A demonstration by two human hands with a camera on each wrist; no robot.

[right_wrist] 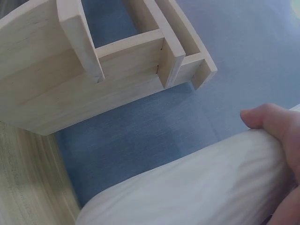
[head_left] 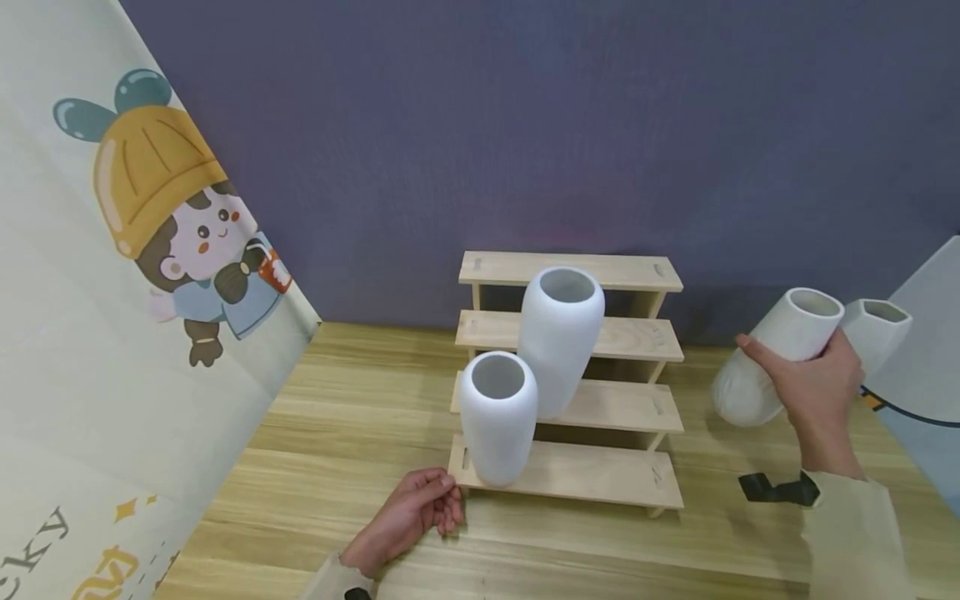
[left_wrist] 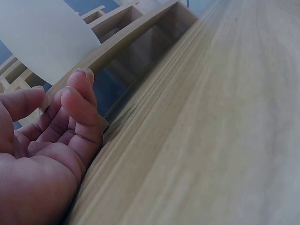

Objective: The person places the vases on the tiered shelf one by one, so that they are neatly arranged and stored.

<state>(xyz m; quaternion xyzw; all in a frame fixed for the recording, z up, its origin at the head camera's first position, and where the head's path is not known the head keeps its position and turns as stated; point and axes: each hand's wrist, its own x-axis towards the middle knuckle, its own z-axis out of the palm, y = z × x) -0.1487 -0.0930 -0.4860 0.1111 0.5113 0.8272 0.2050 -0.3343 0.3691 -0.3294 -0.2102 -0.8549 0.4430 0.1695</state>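
A tiered wooden display stand (head_left: 600,471) stands against the dark back wall. My left hand (head_left: 416,510) is at its lowest step's left corner, the thumb and curled fingers around the board's end; the left wrist view shows these fingers (left_wrist: 79,105) close up. A shorter white vase (head_left: 501,442) stands upright on the lowest step, and a taller white vase (head_left: 558,350) stands behind it on the second step. On the right, my right hand (head_left: 821,392) grips a white vase with a textured lower part (head_left: 750,387), tilted, its mouth leaning right. Whether its base touches the table is unclear.
Behind the right hand is another white vase with an angular mouth (head_left: 877,321). The wood-grain table (head_left: 330,417) meets a printed panel (head_left: 90,350) on the left and a pale panel (head_left: 930,333) on the right.
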